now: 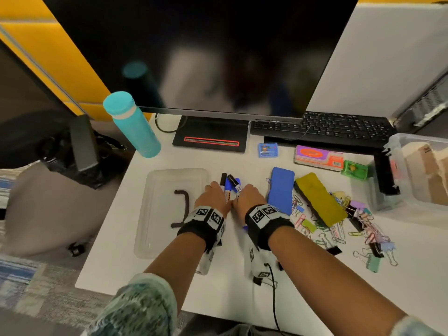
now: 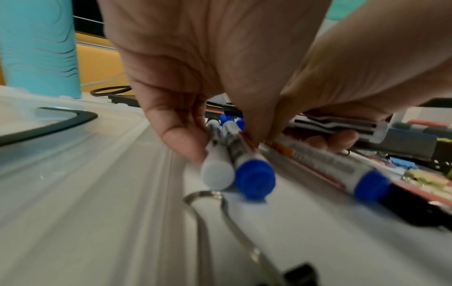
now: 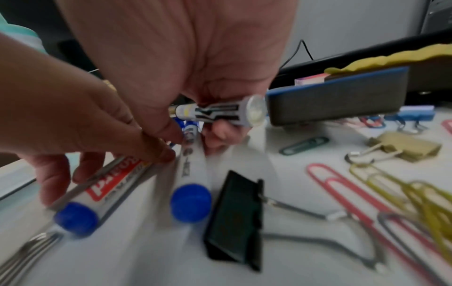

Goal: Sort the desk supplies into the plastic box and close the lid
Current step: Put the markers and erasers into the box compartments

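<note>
**Desk supplies, whiteboard markers in hand**

Markers (image 1: pixel 231 187): a cluster of whiteboard markers, blue and black caps, lying on the white table (image 1: pixel 218 275) just right of the clear lid (image 1: pixel 169 212). All places below are given from the markers.

Left hand (image 1: pixel 214 197): over the left of the cluster, fingers curled down around two markers, one white-ended and one blue-ended, as the left wrist view shows.

Right hand (image 1: pixel 249 197): touching the left hand, over the right of the cluster; fingers curled, pinching a black-and-white marker (image 3: pixel 220 113) crosswise, with a blue-ended marker (image 3: pixel 190 185) under the fingertips.

Clear lid: flat on the table, immediately left, black handle uppermost.

Blue eraser (image 1: pixel 281 192): just right, beside the right hand.

Yellow eraser (image 1: pixel 320 200): further right, lying on scattered paper clips and binder clips (image 1: pixel 339 229).

Black binder clip (image 3: pixel 234 218): near side, just beside the blue-ended marker.

Plastic box (image 1: pixel 419 170): well apart to the right, at the table edge, open-topped.

Orange and purple pack (image 1: pixel 318 157), blue case (image 1: pixel 268 150), green case (image 1: pixel 355 169): beyond, near the keyboard (image 1: pixel 322 128).

Teal bottle (image 1: pixel 132 124): far left, beyond the lid.
</note>
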A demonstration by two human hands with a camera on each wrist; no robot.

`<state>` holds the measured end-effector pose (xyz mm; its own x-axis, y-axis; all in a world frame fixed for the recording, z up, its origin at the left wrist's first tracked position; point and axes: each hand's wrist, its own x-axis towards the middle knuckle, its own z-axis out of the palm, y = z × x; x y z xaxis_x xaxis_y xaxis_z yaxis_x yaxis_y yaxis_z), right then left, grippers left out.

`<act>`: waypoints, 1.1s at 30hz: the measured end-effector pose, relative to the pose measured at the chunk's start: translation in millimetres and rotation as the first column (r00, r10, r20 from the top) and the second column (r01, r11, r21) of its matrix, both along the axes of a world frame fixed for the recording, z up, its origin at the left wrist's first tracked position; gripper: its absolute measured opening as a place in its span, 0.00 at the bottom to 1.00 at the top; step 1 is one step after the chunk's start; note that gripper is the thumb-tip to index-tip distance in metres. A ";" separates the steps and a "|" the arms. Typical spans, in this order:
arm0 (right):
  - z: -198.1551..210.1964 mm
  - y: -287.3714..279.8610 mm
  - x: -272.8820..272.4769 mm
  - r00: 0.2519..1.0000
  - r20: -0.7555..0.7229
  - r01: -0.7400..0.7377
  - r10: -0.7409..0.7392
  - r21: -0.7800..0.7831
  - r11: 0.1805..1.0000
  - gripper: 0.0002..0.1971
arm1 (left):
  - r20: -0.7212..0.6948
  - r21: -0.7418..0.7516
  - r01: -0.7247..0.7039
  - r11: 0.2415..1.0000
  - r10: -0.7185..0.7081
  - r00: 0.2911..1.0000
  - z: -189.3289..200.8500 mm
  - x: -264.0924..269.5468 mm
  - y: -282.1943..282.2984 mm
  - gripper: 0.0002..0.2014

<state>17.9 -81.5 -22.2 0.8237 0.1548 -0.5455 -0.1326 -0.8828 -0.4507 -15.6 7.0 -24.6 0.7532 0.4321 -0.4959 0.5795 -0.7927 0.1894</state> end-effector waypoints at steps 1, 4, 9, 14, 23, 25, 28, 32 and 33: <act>2.2 -1.8 0.4 1.000 0.001 0.005 -0.005 0.024 1.000 0.16 | -0.005 0.003 0.006 1.000 -0.006 1.000 -0.1 0.5 -0.4 0.26; 17.9 -15.2 -0.9 0.999 0.044 -0.021 0.015 0.140 0.990 0.18 | -0.007 0.000 0.003 1.000 -0.003 1.000 -2.8 1.6 -2.2 0.22; 54.1 -73.0 -4.2 0.969 0.242 -0.036 -0.058 0.368 0.929 0.12 | 0.084 -0.034 -0.054 0.998 0.057 0.995 -1.3 -0.6 -14.3 0.16; 86.1 -172.5 14.9 0.893 0.343 0.090 -0.292 0.499 0.862 0.15 | 0.151 -0.161 -0.104 0.982 0.128 0.980 11.3 7.4 -31.3 0.19; 130.4 -303.7 74.7 0.849 0.420 0.335 -0.322 0.046 0.941 0.18 | 0.316 -0.400 -0.128 0.908 0.268 0.910 40.0 22.2 -84.1 0.13; 128.2 -306.2 84.8 0.935 0.294 0.248 -0.199 -0.138 0.959 0.21 | 0.332 -0.386 -0.118 0.915 0.258 0.907 42.6 22.3 -95.5 0.12; 125.8 -304.3 96.0 0.978 0.196 0.119 -0.069 -0.253 0.960 0.22 | 0.331 -0.398 -0.091 0.913 0.235 0.914 41.5 19.5 -106.9 0.11; 115.2 -298.4 105.5 0.983 0.172 0.103 -0.061 -0.244 0.964 0.25 | 0.356 -0.382 -0.036 0.924 0.183 0.916 42.0 8.6 -114.7 0.12; 111.6 -298.5 104.9 0.979 0.192 0.116 -0.070 -0.237 0.965 0.26 | 0.360 -0.400 -0.035 0.916 0.192 0.913 42.3 5.9 -115.9 0.12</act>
<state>122.8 -380.0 89.4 0.9163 -0.0472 -0.3977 -0.1560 -0.9566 -0.2460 -9.6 -108.9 17.6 0.8743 0.3655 -0.3194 0.4794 -0.5479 0.6855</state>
